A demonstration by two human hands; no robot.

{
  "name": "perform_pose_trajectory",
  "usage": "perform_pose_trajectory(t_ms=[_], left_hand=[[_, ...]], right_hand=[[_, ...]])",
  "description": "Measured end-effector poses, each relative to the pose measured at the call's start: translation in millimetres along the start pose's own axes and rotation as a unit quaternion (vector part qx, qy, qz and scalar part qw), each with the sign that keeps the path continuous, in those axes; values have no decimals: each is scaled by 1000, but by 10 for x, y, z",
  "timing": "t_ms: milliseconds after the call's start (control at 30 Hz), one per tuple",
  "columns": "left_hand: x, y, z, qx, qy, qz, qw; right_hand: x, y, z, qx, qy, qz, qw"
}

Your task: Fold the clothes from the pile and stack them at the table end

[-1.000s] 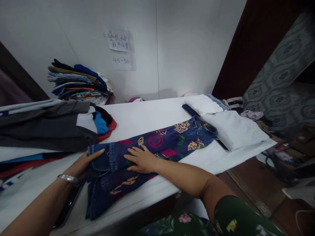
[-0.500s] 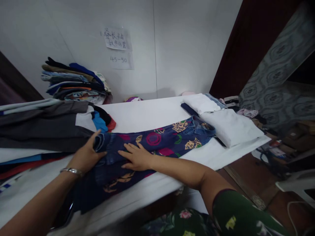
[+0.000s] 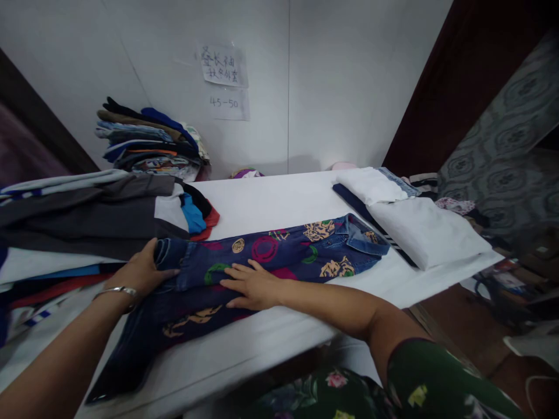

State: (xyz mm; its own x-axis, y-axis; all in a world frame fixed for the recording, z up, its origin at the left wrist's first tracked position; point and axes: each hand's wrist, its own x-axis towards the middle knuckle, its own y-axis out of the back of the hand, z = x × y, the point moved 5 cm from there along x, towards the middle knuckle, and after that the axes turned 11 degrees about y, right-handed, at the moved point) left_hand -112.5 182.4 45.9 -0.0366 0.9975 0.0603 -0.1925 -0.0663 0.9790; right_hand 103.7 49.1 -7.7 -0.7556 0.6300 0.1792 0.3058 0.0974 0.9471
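The lower end of the denim shirt [image 3: 283,253] slides off the near edge of the white table [image 3: 271,203] and blurs into a dark fold, so I cannot tell where its hem ends. My left hand [image 3: 140,273] grips the folded edge at the shirt's left, thumb behind the cloth and fingers over it. My right hand [image 3: 253,285] lies flat and spread on the middle of the shirt, holding nothing. The shirt stretches across the table in front of me, collar to the right, dark blue with pink, green and tan prints. Just behind my left hand lies a pile of dark clothes [image 3: 87,215], touching the shirt. A folded white cloth [image 3: 428,233] sits beside the collar. A taller clothes stack [image 3: 148,145] stands against the wall.
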Motion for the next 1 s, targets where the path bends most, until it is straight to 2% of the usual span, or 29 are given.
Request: perform_pose_trajectory(t_ms=[67,167,233,300,400,500,600,667,733,833,933,1000], left_hand=[[-106,153,132,51,-10,39,998],[-307,253,486,24,-105,108,988],[-408,133,726,-31,-191,85,977],[-443,-81,905,-62,-249,31,966],[-386,-370,1072,-52,-285,-28,957],[-280,-487,1216,-36,-310,-46,949],[-165,-523,1378,-27,-325,-54,944],[-74,-571,1454,-8,-309,-55,949],[10,-645,1489,17,-286,-58,956],[85,-743,1489,37,-273,-59,960],[111,-768,1467,14,-275,-58,960],[130,-763,1445,-25,-263,-78,961]], right_hand=[[-203,116,96,15,-18,6,1000],[-637,279,309,23,-75,18,997],[-978,364,430,26,-117,27,992],[-1323,429,516,30,-155,41,987],[-1775,531,650,30,-204,81,975],[-2093,715,901,2,-251,155,955],[-2239,918,1272,-23,-292,219,931],[-2256,1004,1547,-36,-323,234,916],[-2234,1032,1802,-54,-355,225,906],[-2171,987,2095,-70,-377,185,905],[-2130,917,2280,-58,-382,154,909],[-2125,896,2362,-47,-388,149,908]])
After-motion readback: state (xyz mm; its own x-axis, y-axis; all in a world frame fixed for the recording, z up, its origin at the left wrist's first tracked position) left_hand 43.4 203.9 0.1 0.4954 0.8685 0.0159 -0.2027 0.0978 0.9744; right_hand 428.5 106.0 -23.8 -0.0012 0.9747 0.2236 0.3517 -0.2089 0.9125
